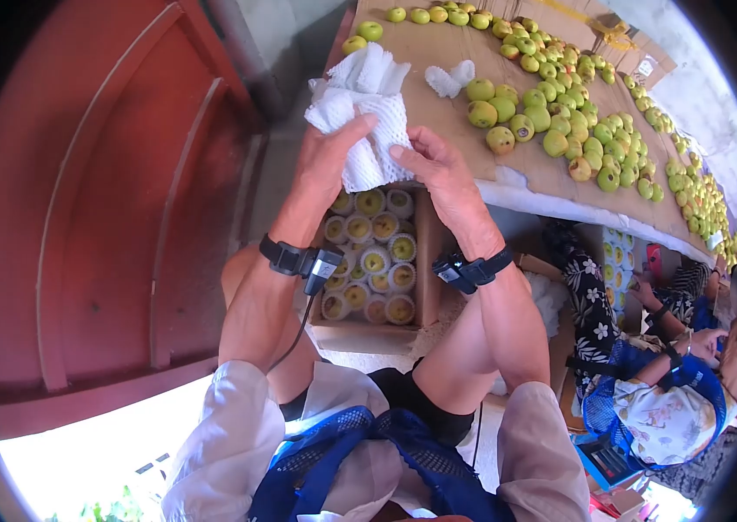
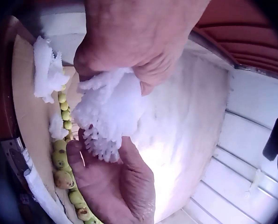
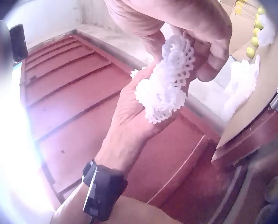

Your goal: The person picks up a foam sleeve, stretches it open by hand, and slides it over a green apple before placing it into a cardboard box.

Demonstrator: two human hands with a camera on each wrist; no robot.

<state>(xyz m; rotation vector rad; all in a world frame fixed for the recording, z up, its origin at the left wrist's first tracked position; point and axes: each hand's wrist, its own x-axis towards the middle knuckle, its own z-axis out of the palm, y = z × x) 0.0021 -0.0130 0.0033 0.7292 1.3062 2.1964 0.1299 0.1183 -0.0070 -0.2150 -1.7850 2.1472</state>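
Note:
White foam netting (image 1: 373,161) hangs between the two hands at the table's near left corner. My left hand (image 1: 326,155) grips it from the left, its thumb lying across the mesh. On the right side, my right hand (image 1: 445,178) pinches the edge with thumb and fingers. Seen from the left wrist, the bunched netting (image 2: 111,105) is under my left hand (image 2: 139,37), with my right hand (image 2: 111,186) below. In the right wrist view my right hand (image 3: 190,23) curls its fingers at the netting (image 3: 162,91), which lies over my left hand (image 3: 129,114).
Many green apples (image 1: 560,113) lie on the cardboard-covered table (image 1: 420,52), near a small foam piece (image 1: 450,78). Below the hands, a carton (image 1: 425,261) holds net-wrapped apples (image 1: 374,259). A red door (image 1: 125,191) stands left; another person (image 1: 664,409) sits at the right.

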